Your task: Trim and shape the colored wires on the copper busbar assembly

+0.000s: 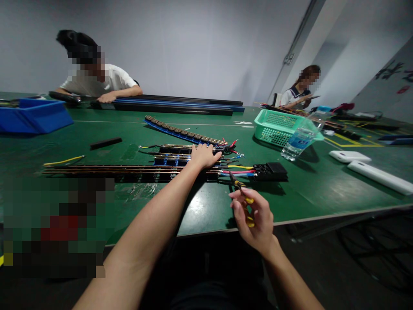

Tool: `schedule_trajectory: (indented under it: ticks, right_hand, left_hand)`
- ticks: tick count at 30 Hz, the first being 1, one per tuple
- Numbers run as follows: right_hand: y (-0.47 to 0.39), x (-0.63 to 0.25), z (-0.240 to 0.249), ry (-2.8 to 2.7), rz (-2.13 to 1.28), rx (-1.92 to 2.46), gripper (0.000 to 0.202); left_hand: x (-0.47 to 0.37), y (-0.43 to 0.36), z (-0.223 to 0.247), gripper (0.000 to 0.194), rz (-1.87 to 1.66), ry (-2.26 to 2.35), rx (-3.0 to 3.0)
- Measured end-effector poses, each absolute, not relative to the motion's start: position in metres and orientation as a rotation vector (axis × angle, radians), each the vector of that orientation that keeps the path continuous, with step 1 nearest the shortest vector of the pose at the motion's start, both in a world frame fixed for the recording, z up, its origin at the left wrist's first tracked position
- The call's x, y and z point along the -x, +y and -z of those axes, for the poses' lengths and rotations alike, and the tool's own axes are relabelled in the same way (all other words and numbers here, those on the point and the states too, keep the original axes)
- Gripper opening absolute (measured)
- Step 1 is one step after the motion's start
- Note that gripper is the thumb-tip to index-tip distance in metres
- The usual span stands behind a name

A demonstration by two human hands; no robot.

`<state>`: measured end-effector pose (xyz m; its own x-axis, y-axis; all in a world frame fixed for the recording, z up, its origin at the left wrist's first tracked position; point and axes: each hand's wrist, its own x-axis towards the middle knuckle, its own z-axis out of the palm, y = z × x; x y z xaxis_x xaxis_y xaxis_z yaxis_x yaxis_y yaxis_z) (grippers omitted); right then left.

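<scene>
My left hand (204, 156) lies with its fingers spread over a row of short black-and-blue strips (174, 156) with copper-coloured bars. Just below them runs a long black strip (129, 173) with several copper bars along it. Yellow, red and blue wires (238, 173) lead from its right end to a black connector block (270, 170). My right hand (254, 217) is closed around pliers (248, 211) with yellow handles, and their dark jaws point up towards the wires. Whether the jaws touch a wire, I cannot tell.
Across the green table (309, 185) a co-worker rests a hand (108, 97) by long rails (180, 105). Around stand a blue bin (35, 116), a green basket (274, 125), a tilted water bottle (298, 142) and white cases (380, 175). A second person sits far right. The lower left is pixelated.
</scene>
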<state>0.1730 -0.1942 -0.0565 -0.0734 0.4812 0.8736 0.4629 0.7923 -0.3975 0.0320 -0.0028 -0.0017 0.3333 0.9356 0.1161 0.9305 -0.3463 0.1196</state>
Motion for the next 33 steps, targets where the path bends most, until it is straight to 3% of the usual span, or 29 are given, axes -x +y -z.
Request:
schedule_trajectory:
  ticks: [12, 27, 33]
  right_hand:
    - [-0.191, -0.173, 0.042, -2.178, 0.239, 0.728, 0.028]
    - [-0.195, -0.174, 0.043, -2.057, 0.092, 0.763, 0.038]
    - [-0.195, -0.175, 0.045, -1.949, 0.147, 0.736, 0.051]
  left_hand:
    - [-0.032, -0.005, 0.003, 0.067, -0.307, 1.795, -2.553]
    - [-0.032, -0.003, 0.004, 0.069, -0.28, 1.795, -2.543]
    - [-0.032, -0.002, 0.003, 0.07, -0.279, 1.78, -2.533]
